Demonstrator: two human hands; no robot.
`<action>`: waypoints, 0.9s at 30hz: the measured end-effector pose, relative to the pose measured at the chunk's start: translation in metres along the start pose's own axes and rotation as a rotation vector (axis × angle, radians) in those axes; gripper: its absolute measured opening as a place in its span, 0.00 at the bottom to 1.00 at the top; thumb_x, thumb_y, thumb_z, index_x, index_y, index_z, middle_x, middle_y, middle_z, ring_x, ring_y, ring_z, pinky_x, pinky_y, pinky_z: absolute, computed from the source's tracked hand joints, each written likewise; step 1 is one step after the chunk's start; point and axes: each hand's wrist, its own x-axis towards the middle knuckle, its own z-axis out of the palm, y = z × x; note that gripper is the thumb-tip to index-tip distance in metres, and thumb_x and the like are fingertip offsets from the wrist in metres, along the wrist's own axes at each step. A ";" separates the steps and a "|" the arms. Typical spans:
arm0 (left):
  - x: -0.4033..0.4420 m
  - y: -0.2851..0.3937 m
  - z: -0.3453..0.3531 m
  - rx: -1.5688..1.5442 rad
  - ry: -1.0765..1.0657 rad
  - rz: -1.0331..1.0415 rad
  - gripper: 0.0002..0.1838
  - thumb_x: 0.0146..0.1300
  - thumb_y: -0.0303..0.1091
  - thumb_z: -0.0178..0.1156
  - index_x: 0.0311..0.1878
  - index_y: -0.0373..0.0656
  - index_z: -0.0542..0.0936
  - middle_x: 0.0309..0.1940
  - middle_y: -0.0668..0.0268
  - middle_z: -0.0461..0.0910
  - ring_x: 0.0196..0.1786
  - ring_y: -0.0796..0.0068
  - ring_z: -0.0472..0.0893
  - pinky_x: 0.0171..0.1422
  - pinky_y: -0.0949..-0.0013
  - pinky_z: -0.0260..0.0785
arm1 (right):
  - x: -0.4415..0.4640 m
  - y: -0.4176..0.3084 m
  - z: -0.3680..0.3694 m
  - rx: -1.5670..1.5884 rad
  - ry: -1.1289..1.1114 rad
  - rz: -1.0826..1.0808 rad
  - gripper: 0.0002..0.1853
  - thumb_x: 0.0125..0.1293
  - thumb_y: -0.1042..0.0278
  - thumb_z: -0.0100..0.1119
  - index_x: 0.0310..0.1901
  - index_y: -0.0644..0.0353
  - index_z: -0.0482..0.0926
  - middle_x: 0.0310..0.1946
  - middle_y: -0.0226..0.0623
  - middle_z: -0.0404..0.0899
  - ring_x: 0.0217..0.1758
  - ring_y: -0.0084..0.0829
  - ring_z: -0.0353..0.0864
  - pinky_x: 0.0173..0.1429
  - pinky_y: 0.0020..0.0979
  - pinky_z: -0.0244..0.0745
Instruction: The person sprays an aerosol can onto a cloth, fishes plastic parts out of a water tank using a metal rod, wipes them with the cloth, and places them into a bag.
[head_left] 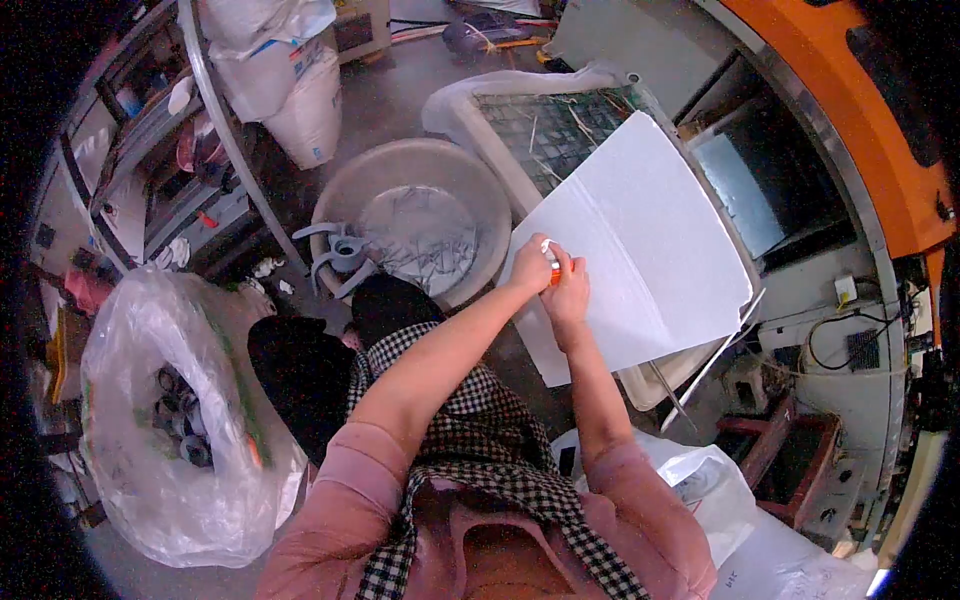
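Observation:
Both hands meet over a large white sheet point(625, 250). My left hand point(530, 267) is closed, with a small whitish bit showing at its fingertips; what it grips is mostly covered. Right beside it, my right hand point(569, 295) is closed around a small orange object point(556, 274), whose kind I cannot make out. The sheet lies over a pale-rimmed tub point(490, 150), in which a dark grid and thin strips show.
A round grey basin point(335, 185) with thin grey pieces stands ahead; grey curved parts point(347, 253) sit at its edge. On the left is a clear plastic bag point(130, 480) holding dark rings. White sacks point(305, 110) stand behind. An orange machine point(870, 130) rises at right.

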 end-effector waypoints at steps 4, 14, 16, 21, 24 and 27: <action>0.001 -0.002 0.001 0.004 0.022 0.022 0.13 0.56 0.28 0.53 0.46 0.38 0.73 0.38 0.47 0.78 0.45 0.47 0.77 0.48 0.55 0.69 | 0.000 0.001 0.003 0.028 -0.007 0.019 0.35 0.43 0.68 0.65 0.57 0.36 0.68 0.41 0.43 0.68 0.38 0.48 0.73 0.44 0.44 0.70; 0.000 -0.006 -0.002 0.106 -0.029 0.037 0.15 0.55 0.25 0.51 0.48 0.38 0.71 0.41 0.46 0.77 0.47 0.45 0.75 0.49 0.53 0.67 | -0.002 0.005 0.010 0.074 -0.037 0.037 0.36 0.44 0.69 0.65 0.60 0.39 0.66 0.40 0.43 0.69 0.41 0.47 0.73 0.46 0.42 0.70; 0.003 -0.014 -0.008 0.115 -0.114 0.044 0.17 0.55 0.24 0.51 0.49 0.38 0.69 0.43 0.45 0.76 0.48 0.45 0.75 0.50 0.53 0.67 | -0.007 0.006 0.013 0.146 -0.027 0.034 0.38 0.44 0.68 0.67 0.61 0.41 0.65 0.42 0.43 0.70 0.43 0.47 0.73 0.48 0.42 0.70; 0.011 -0.046 -0.044 0.119 -0.248 -0.099 0.18 0.57 0.24 0.52 0.52 0.40 0.72 0.47 0.56 0.78 0.49 0.58 0.77 0.52 0.63 0.70 | -0.036 0.011 0.026 0.482 0.040 0.110 0.46 0.38 0.67 0.75 0.63 0.49 0.63 0.45 0.45 0.73 0.49 0.47 0.74 0.52 0.43 0.70; 0.010 -0.066 -0.078 0.289 -0.318 0.186 0.20 0.56 0.18 0.48 0.55 0.37 0.70 0.52 0.55 0.75 0.56 0.58 0.74 0.58 0.60 0.70 | -0.072 0.064 0.101 0.469 -0.039 0.125 0.43 0.36 0.67 0.76 0.59 0.56 0.66 0.47 0.44 0.73 0.53 0.44 0.73 0.56 0.39 0.69; 0.015 -0.078 -0.098 -0.149 -0.301 0.139 0.19 0.56 0.31 0.58 0.52 0.37 0.74 0.50 0.55 0.75 0.54 0.58 0.74 0.59 0.60 0.66 | -0.093 0.077 0.127 0.517 -0.132 0.166 0.40 0.32 0.68 0.78 0.53 0.58 0.69 0.46 0.42 0.74 0.51 0.43 0.74 0.55 0.38 0.70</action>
